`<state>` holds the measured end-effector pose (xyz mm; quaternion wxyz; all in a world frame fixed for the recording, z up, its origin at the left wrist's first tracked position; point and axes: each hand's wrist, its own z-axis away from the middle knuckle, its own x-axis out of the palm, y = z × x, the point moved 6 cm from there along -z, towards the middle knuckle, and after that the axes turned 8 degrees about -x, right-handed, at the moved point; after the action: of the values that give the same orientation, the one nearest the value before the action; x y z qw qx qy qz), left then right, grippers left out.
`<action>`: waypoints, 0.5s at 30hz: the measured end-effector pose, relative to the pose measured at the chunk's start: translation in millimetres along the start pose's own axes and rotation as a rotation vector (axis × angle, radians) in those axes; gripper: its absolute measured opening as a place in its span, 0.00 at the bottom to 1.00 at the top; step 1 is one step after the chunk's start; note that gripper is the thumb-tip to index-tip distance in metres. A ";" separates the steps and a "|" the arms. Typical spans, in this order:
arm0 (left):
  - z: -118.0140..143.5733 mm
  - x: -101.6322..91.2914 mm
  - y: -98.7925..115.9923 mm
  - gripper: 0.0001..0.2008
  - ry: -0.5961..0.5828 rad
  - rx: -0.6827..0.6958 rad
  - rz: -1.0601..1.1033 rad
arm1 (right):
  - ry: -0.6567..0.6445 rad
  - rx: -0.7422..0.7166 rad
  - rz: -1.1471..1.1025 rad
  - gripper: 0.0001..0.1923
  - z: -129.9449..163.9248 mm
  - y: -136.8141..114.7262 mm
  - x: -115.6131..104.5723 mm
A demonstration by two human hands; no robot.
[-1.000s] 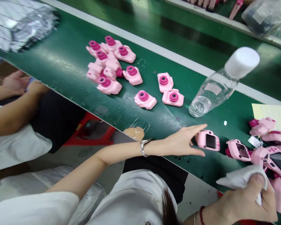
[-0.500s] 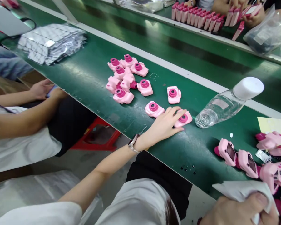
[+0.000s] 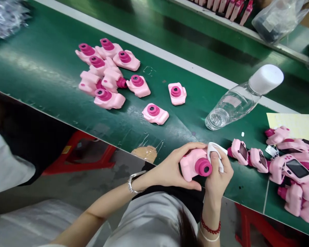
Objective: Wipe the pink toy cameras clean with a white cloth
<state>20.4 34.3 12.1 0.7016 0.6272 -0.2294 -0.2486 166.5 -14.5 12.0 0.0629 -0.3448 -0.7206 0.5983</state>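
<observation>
Left hand point(image 3: 170, 169) grips pink toy camera point(image 3: 193, 166) | right hand point(image 3: 217, 175) presses white cloth point(image 3: 217, 154)

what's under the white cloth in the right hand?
The white cloth is pressed by the right hand against the side of the pink toy camera, which the left hand grips. The camera surface beneath the cloth is covered; its magenta lens shows.

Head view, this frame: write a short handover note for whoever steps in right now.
Left hand: holds a pink toy camera at the near edge of the green belt, lens toward the wearer.
Right hand: presses a white cloth against the camera's side.
To the left on the belt: a group of cameras lying lens-up.
To the right: a pile lying screen-up, beside a clear bottle.
Which group is already wiped cannot be told.
</observation>
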 end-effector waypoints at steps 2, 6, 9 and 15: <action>1.2 8.1 -5.6 0.51 -0.049 -0.070 0.253 | 0.061 -0.054 0.033 0.15 3.6 -9.5 3.5; 3.1 20.2 -16.6 0.51 -0.214 -0.280 0.659 | 0.043 -0.205 0.060 0.10 6.8 -24.1 8.7; 3.0 17.5 -16.6 0.58 -0.284 -0.329 0.772 | -0.044 -0.113 -0.060 0.10 3.4 -15.4 10.1; 0.9 2.4 -18.9 0.55 -0.144 -0.423 0.889 | 0.106 0.171 -0.393 0.16 -1.3 -5.9 1.3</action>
<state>20.5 30.4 -6.6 0.8341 0.2938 -0.4667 -0.0093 163.7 -12.9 17.3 0.2451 -0.2224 -0.7163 0.6144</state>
